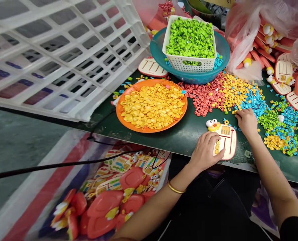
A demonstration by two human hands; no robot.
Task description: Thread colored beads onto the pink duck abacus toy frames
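Observation:
A cream toy board [228, 147] with red slots and a duck-like head with bulging eyes lies flat near the table's front edge. My left hand [206, 150] grips its left side, fingers over the top and thumb at the lower edge. Beside those fingers, several yellow beads [217, 147] sit in a row on the board. To the right, my right hand [246, 123] is at the near edge of the loose yellow beads [230, 92] and blue beads [254, 102]. Its fingertips are pinched together; whatever is between them is hidden.
An orange plate [119, 115] of yellow pieces stands left. Behind are a teal basin [156, 47] and a white basket [189, 63] of green pieces. Red beads [204, 97] lie mid-table. A white crate [88, 67] leans left; a bag [249, 50] of red toys is back right.

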